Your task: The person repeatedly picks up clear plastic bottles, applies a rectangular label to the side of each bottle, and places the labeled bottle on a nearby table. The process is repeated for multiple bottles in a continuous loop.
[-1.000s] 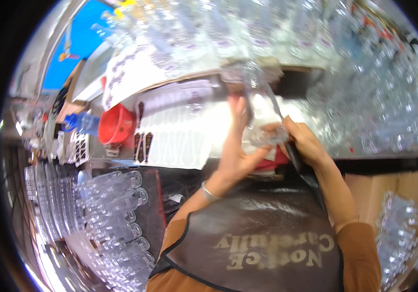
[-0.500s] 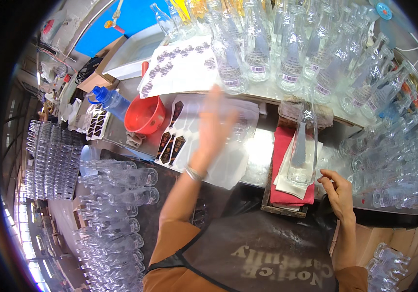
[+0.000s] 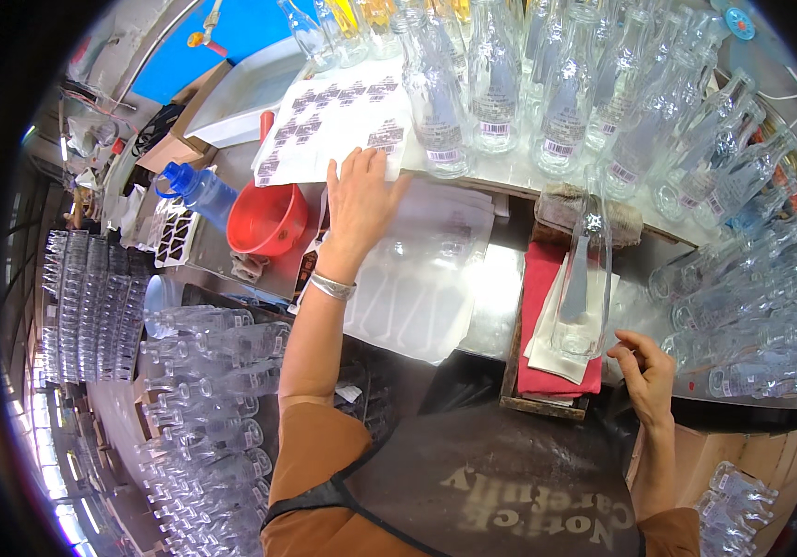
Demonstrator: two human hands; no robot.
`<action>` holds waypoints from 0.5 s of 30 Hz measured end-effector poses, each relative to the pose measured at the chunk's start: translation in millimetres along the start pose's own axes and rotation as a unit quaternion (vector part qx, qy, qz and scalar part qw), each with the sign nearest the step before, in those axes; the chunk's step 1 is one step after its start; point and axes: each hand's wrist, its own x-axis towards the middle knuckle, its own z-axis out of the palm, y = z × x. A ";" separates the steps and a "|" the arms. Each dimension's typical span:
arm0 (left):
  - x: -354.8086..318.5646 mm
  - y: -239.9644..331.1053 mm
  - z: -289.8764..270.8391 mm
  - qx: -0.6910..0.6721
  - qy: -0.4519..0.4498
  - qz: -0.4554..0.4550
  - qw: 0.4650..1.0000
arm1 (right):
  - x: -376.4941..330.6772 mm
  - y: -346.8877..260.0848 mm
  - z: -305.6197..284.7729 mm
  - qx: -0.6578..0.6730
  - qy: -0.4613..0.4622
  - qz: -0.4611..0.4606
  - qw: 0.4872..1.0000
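My left hand (image 3: 361, 209) reaches over the near edge of a white sheet of printed labels (image 3: 324, 111). Its fingers are stretched out at the sheet, and nothing shows in its grip. Below the forearm lie clear and white backing sheets (image 3: 417, 306). A clear glass bottle (image 3: 575, 320) lies in a wooden cradle (image 3: 510, 385), on a folded white cloth (image 3: 547, 348) and a red cloth (image 3: 536, 297). Its neck rests by a cloth-wrapped block (image 3: 626, 223). Close to the bottle's base is my right hand (image 3: 647, 376), fingers loosely bent and thumb apart, holding nothing.
Upright labelled bottles (image 3: 496, 102) crowd the raised shelf ahead. More bottles (image 3: 761, 325) lie stacked at right, and others (image 3: 222, 399) at left. A red dipper (image 3: 268, 223) and a blue water bottle (image 3: 199, 192) sit left of the sheets. A cardboard box (image 3: 714, 455) stands lower right.
My left hand has moved left from over the backing sheets to the label sheet's edge, its forearm now covering most of the dark labels. The right hand and the lying bottle have barely moved.
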 end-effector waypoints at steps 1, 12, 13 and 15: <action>-0.6 -2.8 4.2 -0.012 0.013 0.011 1.000 | 0.4 -2.6 0.9 0.001 -0.003 -0.007 1.000; 3.0 -20.3 31.7 -0.045 0.105 0.059 0.992 | -8.3 -10.7 8.7 -0.006 -0.017 -0.025 1.000; 2.8 -21.3 32.5 -0.054 0.107 0.062 0.991 | -8.1 -11.6 9.8 -0.006 -0.014 -0.027 1.000; 4.0 -19.6 30.5 -0.075 0.112 0.068 0.989 | -7.6 -13.1 11.8 -0.010 -0.009 -0.030 0.999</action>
